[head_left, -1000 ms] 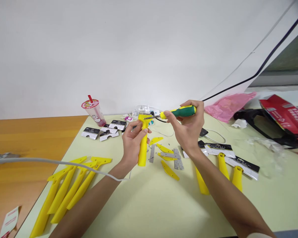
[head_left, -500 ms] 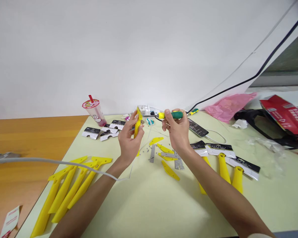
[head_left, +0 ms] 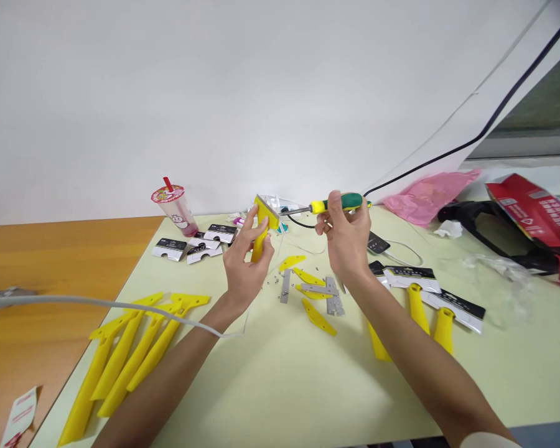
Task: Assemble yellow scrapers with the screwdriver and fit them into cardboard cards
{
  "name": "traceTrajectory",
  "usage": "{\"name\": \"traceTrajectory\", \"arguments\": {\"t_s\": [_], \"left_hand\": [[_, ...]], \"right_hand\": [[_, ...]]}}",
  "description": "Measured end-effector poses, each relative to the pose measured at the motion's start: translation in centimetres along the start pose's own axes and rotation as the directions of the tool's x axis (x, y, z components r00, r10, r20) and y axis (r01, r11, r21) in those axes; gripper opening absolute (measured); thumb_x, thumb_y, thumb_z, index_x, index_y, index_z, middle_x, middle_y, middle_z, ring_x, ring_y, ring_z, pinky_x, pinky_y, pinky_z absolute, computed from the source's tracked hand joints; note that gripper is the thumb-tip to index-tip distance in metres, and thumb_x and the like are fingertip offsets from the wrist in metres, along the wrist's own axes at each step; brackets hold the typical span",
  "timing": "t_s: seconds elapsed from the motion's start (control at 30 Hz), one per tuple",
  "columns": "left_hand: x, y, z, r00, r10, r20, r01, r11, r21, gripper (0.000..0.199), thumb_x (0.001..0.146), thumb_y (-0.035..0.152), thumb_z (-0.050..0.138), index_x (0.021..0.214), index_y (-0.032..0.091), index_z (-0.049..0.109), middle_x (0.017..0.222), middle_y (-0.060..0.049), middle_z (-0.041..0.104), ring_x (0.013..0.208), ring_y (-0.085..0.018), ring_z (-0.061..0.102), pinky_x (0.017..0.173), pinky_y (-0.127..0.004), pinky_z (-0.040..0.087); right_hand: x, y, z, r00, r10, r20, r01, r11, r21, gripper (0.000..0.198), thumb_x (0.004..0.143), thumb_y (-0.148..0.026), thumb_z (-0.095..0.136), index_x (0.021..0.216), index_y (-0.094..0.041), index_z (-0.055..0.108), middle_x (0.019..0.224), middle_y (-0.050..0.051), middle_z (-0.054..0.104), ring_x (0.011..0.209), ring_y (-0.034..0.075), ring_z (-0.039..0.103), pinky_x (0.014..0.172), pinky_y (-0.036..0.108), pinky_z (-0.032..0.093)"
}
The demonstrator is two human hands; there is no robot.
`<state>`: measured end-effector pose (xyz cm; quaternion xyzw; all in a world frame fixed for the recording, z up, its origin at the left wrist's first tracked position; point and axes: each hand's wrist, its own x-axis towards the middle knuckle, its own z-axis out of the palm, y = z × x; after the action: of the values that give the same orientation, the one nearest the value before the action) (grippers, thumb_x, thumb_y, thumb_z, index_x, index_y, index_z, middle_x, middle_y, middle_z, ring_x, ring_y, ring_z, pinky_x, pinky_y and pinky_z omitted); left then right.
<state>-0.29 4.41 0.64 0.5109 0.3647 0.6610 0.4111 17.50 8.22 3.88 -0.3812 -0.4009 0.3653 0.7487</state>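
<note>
My left hand (head_left: pixel 246 264) is closed around the handle of a yellow scraper (head_left: pixel 267 214), raised above the table, its head turned up with a grey blade edge showing. In my right hand (head_left: pixel 348 239) is a screwdriver (head_left: pixel 350 201) with a green and yellow handle, lying nearly level. Its shaft points left at the scraper head; whether the tip touches I cannot tell. Below the hands lie yellow scraper plates (head_left: pixel 318 317), grey metal blades (head_left: pixel 285 286) and several tiny screws (head_left: pixel 275 280).
Several yellow scrapers (head_left: pixel 135 348) lie at left, more yellow handles (head_left: pixel 417 311) with black-and-white cards (head_left: pixel 413 279) at right. Along the back stand a drink cup (head_left: pixel 175 208), a phone (head_left: pixel 378 242) and a pink bag (head_left: pixel 429 196). A grey cable (head_left: pixel 121 306) crosses before my left forearm.
My right hand has drawn the screwdriver to the right. The left hand has turned the scraper, so its head now shows more broadly.
</note>
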Motion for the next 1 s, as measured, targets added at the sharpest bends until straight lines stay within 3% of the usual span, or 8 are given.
{"name": "traceTrajectory", "arguments": {"t_s": [0.17, 0.27, 0.33, 0.4, 0.47, 0.53, 0.7, 1.0], "left_hand": [[0.7, 0.7, 0.2, 0.994, -0.104, -0.016, 0.099, 0.976, -0.194, 0.040, 0.079, 0.027, 0.095, 0.113, 0.028, 0.073, 0.146, -0.010, 0.071, 0.119, -0.029, 0.074, 0.062, -0.024, 0.057], [1.3, 1.7, 0.0, 0.960, -0.253, 0.123, 0.281, 0.870, -0.406, 0.047, 0.074, 0.020, 0.095, 0.111, 0.028, 0.068, 0.121, -0.005, 0.075, 0.095, -0.019, 0.076, 0.054, -0.019, 0.050], [1.5, 2.3, -0.2, 0.920, -0.319, 0.229, 0.392, 0.768, -0.506, 0.046, 0.076, 0.016, 0.090, 0.114, 0.029, 0.067, 0.114, -0.002, 0.071, 0.087, -0.014, 0.072, 0.051, -0.016, 0.045], [1.6, 2.7, -0.4, 0.883, -0.364, 0.295, 0.469, 0.677, -0.568, 0.044, 0.078, 0.013, 0.086, 0.115, 0.030, 0.068, 0.110, -0.001, 0.066, 0.083, -0.011, 0.068, 0.049, -0.013, 0.042], [1.5, 2.9, -0.5, 0.856, -0.399, 0.329, 0.516, 0.617, -0.594, 0.044, 0.078, 0.012, 0.083, 0.115, 0.031, 0.070, 0.110, -0.002, 0.063, 0.082, -0.010, 0.065, 0.047, -0.012, 0.039], [1.6, 3.0, -0.5, 0.844, -0.411, 0.343, 0.534, 0.595, -0.600, 0.046, 0.077, 0.012, 0.082, 0.117, 0.032, 0.071, 0.111, -0.003, 0.061, 0.081, -0.010, 0.063, 0.046, -0.012, 0.037], [1.8, 3.2, -0.6, 0.845, -0.407, 0.347, 0.534, 0.595, -0.601, 0.053, 0.076, 0.010, 0.080, 0.123, 0.033, 0.072, 0.111, -0.003, 0.060, 0.080, -0.010, 0.062, 0.045, -0.011, 0.037], [1.9, 1.9, -0.4, 0.843, -0.414, 0.342, 0.534, 0.570, -0.624, 0.040, 0.077, 0.008, 0.080, 0.110, 0.028, 0.071, 0.107, -0.002, 0.063, 0.079, -0.010, 0.065, 0.045, -0.012, 0.036]], "right_hand": [[3.3, -1.4, -2.6, 0.982, -0.135, 0.132, 0.148, 0.984, -0.094, 0.053, 0.089, -0.068, 0.084, 0.102, -0.030, 0.048, 0.095, -0.004, 0.064, 0.084, 0.017, 0.073, 0.072, 0.031, 0.062], [4.4, -3.1, -4.8, 0.934, -0.171, 0.313, 0.271, 0.910, -0.313, 0.039, 0.102, -0.059, 0.071, 0.105, -0.030, 0.045, 0.092, -0.002, 0.067, 0.085, 0.019, 0.074, 0.083, 0.037, 0.061], [4.7, -3.8, -5.8, 0.893, -0.020, 0.449, 0.315, 0.740, -0.594, 0.030, 0.105, -0.052, 0.067, 0.106, -0.029, 0.048, 0.087, -0.001, 0.066, 0.078, 0.020, 0.069, 0.077, 0.036, 0.057], [4.7, -3.4, -6.4, 0.811, 0.262, 0.523, 0.382, 0.440, -0.813, 0.024, 0.104, -0.048, 0.065, 0.101, -0.026, 0.055, 0.086, 0.002, 0.069, 0.077, 0.021, 0.065, 0.073, 0.034, 0.051], [4.6, -2.0, -6.4, 0.657, 0.605, 0.450, 0.447, 0.167, -0.879, 0.023, 0.099, -0.045, 0.069, 0.094, -0.023, 0.062, 0.092, 0.006, 0.073, 0.082, 0.022, 0.067, 0.072, 0.034, 0.048], [4.5, 0.1, -6.2, 0.481, 0.830, 0.282, 0.468, 0.029, -0.883, 0.022, 0.086, -0.037, 0.082, 0.095, -0.022, 0.070, 0.099, 0.008, 0.077, 0.086, 0.024, 0.071, 0.071, 0.033, 0.047], [4.6, 3.7, -6.3, 0.354, 0.924, 0.145, 0.469, -0.041, -0.882, 0.036, 0.064, -0.025, 0.090, 0.096, -0.020, 0.077, 0.100, 0.007, 0.079, 0.080, 0.025, 0.071, 0.063, 0.032, 0.046], [4.9, 4.5, -6.8, 0.240, 0.950, 0.202, 0.490, 0.061, -0.870, 0.023, 0.062, -0.031, 0.082, 0.082, -0.023, 0.077, 0.077, 0.001, 0.071, 0.069, 0.020, 0.060, 0.059, 0.032, 0.039]]}}
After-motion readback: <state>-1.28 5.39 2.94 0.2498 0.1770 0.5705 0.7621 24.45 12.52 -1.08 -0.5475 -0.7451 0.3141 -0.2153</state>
